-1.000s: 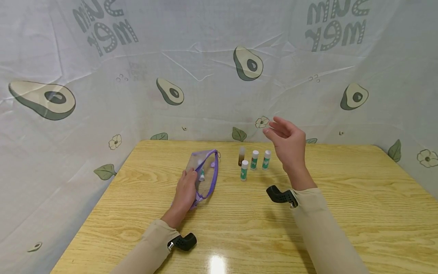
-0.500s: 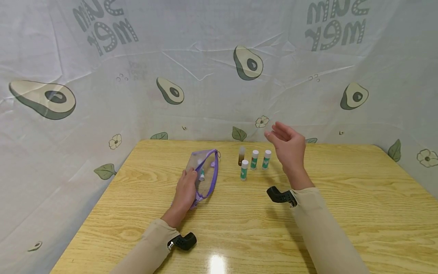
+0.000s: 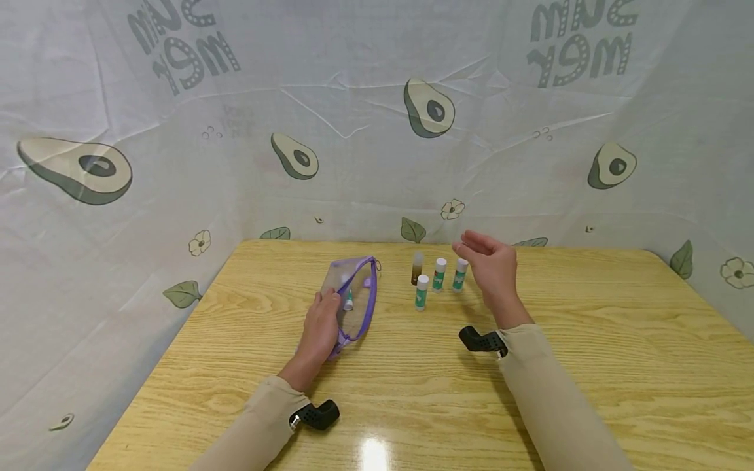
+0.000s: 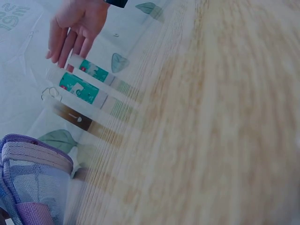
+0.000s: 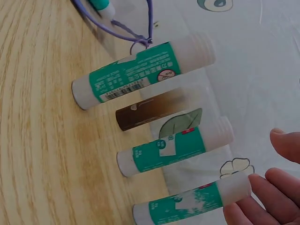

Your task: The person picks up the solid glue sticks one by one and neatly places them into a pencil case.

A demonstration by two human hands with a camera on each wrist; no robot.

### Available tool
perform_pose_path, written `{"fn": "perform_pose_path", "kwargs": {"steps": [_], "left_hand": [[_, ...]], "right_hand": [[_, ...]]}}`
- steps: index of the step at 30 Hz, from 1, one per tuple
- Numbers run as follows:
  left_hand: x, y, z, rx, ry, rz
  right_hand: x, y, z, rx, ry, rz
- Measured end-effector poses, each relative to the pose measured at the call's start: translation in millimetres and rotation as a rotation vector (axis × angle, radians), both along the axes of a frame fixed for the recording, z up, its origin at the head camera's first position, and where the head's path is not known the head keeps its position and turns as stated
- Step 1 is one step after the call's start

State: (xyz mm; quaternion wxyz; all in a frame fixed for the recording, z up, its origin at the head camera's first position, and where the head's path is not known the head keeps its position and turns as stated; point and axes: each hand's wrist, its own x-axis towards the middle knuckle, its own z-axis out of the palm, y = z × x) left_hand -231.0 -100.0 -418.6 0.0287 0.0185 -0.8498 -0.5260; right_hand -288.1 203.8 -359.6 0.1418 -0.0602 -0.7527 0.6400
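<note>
My left hand [image 3: 321, 327] grips the near-left side of a mesh zip pouch [image 3: 370, 306] with purple trim. Its mouth gapes to the right, and a glue stick [image 3: 349, 300] shows inside. Just over the rightmost standing glue stick [image 3: 459, 280] hovers my right hand [image 3: 493, 268], thumb and fingers apart and holding nothing. In the right wrist view its fingers [image 5: 276, 190] lie by that stick's white cap; whether they touch, I cannot tell. Two more green-and-white glue sticks stand upright, one in the middle [image 3: 438, 277] and one nearer me [image 3: 421, 296].
A brown tube [image 3: 416, 271] with a frosted top stands among the glue sticks, right of the pouch. All rest on a wood-grain table [image 3: 400, 392]. A pale curtain [image 3: 353, 196] with avocado prints hangs behind the table's far edge.
My right hand has come down and slightly left, toward the cap of the rightmost glue stick. The left hand and the pouch have stayed put.
</note>
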Motion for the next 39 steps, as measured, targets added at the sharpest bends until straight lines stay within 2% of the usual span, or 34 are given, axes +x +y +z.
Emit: {"fn": "perform_pose_path", "kwargs": {"steps": [16,39], "left_hand": [[1.3,0.0,0.7,0.005,-0.007,-0.004],[0.7,0.2,1.3,-0.028,-0.001,-0.005]], "right_hand": [[-0.1,1.6,-10.1,0.075,-0.108,0.019],[-3.2,3.6,-16.4,0.094,-0.162,0.012]]}}
